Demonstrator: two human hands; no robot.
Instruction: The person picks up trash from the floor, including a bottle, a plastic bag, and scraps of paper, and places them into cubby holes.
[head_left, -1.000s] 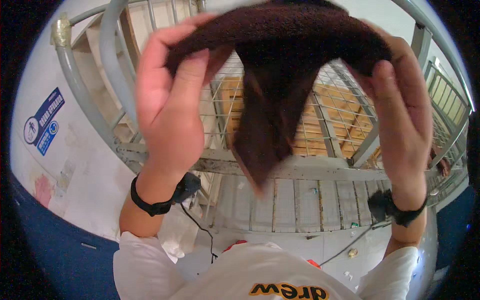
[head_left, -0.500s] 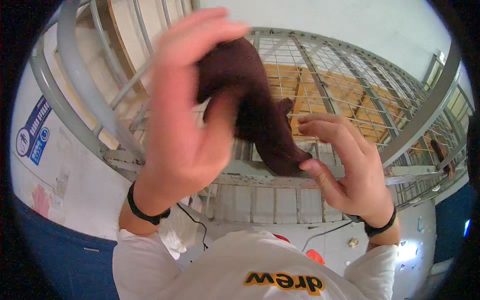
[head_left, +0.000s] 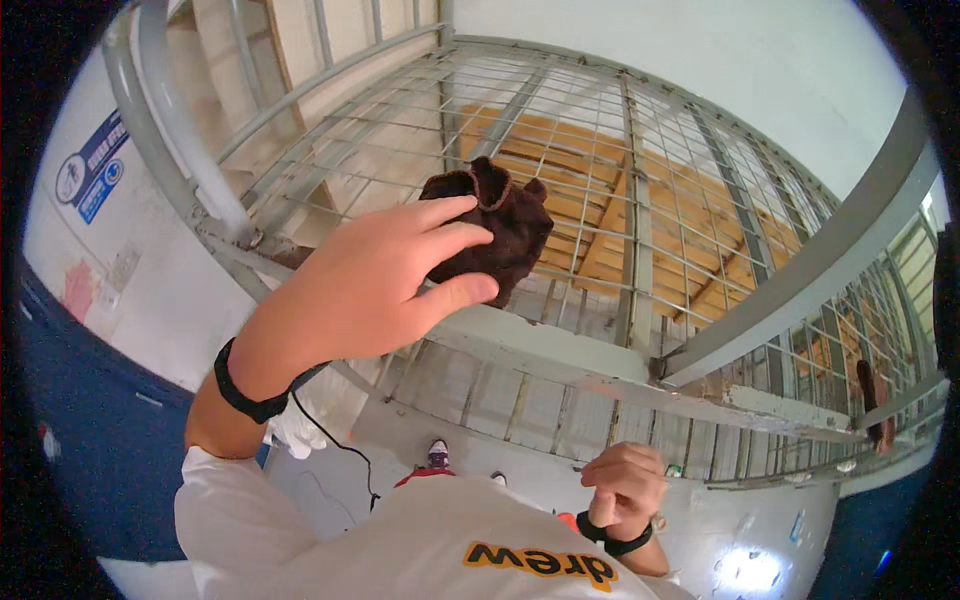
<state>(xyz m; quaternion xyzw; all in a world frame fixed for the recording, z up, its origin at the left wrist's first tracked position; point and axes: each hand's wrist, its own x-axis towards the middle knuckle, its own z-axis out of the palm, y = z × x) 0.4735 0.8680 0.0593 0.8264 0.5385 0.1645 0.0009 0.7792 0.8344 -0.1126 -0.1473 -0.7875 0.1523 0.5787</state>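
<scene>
Here, dark cloth lies partly under the half-open left hand, grip unclear.

Moderate, fairly even indoor light. Blown-out glare on floor, lower right. Dark cloth underexposed, folds poorly resolved. Left hand's fingers slightly soft. Fisheye distortion bows bed rail; corners black, speckled with noise.

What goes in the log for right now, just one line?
left hand: open over dark cloth | right hand: loosely curled, apart from cloth | cloth: bunched on metal mesh frame
</scene>
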